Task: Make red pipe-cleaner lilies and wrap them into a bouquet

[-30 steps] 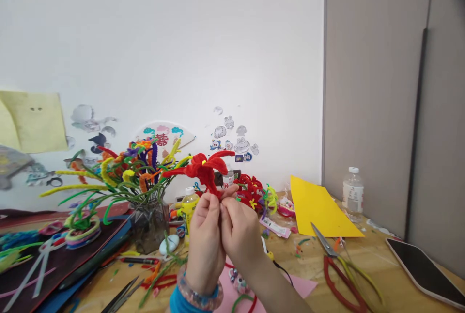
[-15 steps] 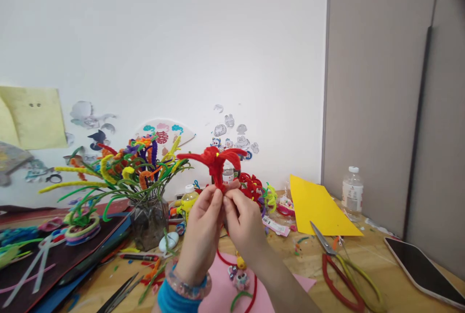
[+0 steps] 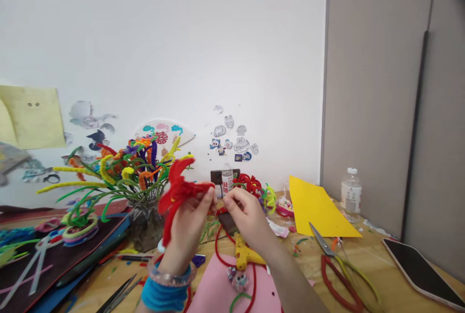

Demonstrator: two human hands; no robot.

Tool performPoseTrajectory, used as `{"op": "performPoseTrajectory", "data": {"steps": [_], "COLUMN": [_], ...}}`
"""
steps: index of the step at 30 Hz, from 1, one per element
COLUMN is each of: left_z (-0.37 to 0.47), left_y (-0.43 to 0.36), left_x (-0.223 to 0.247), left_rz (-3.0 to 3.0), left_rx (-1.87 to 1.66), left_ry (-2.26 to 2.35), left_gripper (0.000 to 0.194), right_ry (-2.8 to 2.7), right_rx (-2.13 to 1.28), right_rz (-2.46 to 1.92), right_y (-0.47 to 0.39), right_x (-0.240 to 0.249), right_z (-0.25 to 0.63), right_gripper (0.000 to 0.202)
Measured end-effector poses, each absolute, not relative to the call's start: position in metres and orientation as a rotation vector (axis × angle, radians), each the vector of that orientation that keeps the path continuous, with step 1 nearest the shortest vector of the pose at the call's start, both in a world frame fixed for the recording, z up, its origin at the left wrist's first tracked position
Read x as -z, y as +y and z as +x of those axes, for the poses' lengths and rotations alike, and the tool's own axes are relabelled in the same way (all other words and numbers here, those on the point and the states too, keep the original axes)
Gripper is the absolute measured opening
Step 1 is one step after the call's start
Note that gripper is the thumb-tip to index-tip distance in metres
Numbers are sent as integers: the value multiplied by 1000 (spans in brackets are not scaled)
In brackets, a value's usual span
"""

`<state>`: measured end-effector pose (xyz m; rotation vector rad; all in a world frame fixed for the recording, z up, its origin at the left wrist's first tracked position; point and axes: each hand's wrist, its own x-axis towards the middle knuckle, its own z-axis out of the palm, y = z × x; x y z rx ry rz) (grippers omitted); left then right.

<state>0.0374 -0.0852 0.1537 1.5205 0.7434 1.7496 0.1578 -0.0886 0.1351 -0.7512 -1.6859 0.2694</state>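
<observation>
My left hand [image 3: 194, 216] is closed round the base of a red pipe-cleaner flower [image 3: 178, 192]. The flower lies tilted over, its petals pointing left and its stem end toward my right hand. Just right of that stem end, my right hand [image 3: 245, 213] has thumb and forefinger pinched together, with a small gap between the hands. Whatever its fingertips hold, if anything, is too small to make out. Below the hands, a yellow glue gun [image 3: 247, 256] lies on a pink sheet [image 3: 214, 286], beside a small beaded charm [image 3: 240, 280] and a looping red cord [image 3: 254, 286].
At the left, a glass jar [image 3: 147, 228] holds many colourful pipe-cleaner stems. Scissors [image 3: 329, 250], a yellow sheet [image 3: 319, 206], a phone [image 3: 423, 272] and a bottle [image 3: 351, 196] are at the right. Tweezers [image 3: 119, 293] lie front left; red pipe-cleaner flowers [image 3: 249, 184] sit behind.
The flower has tipped from upright to the left and come down with my left hand. My right hand has parted from the left, uncovering the glue gun and the bottle behind.
</observation>
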Motion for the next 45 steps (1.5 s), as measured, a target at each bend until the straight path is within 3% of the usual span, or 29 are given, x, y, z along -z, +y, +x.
{"op": "performPoseTrajectory", "data": {"steps": [14,28,45], "left_z": [34,34,35], "left_y": [-89,-93,-87], "left_x": [-150,-151,-149], "left_rz": [1464,1317,1474], "left_rx": [-1735,-1678,-1571], "left_ry": [619,486,585], "left_gripper": [21,13,18], "right_ry": [-1595,-1706,-1714], "right_rx": [64,145,324], "right_rz": [-765,-755,-871], "right_y": [-93,-96,-97], "right_x": [-141,-143,-142], "right_z": [164,171,171], "right_gripper": [15,12,10]}}
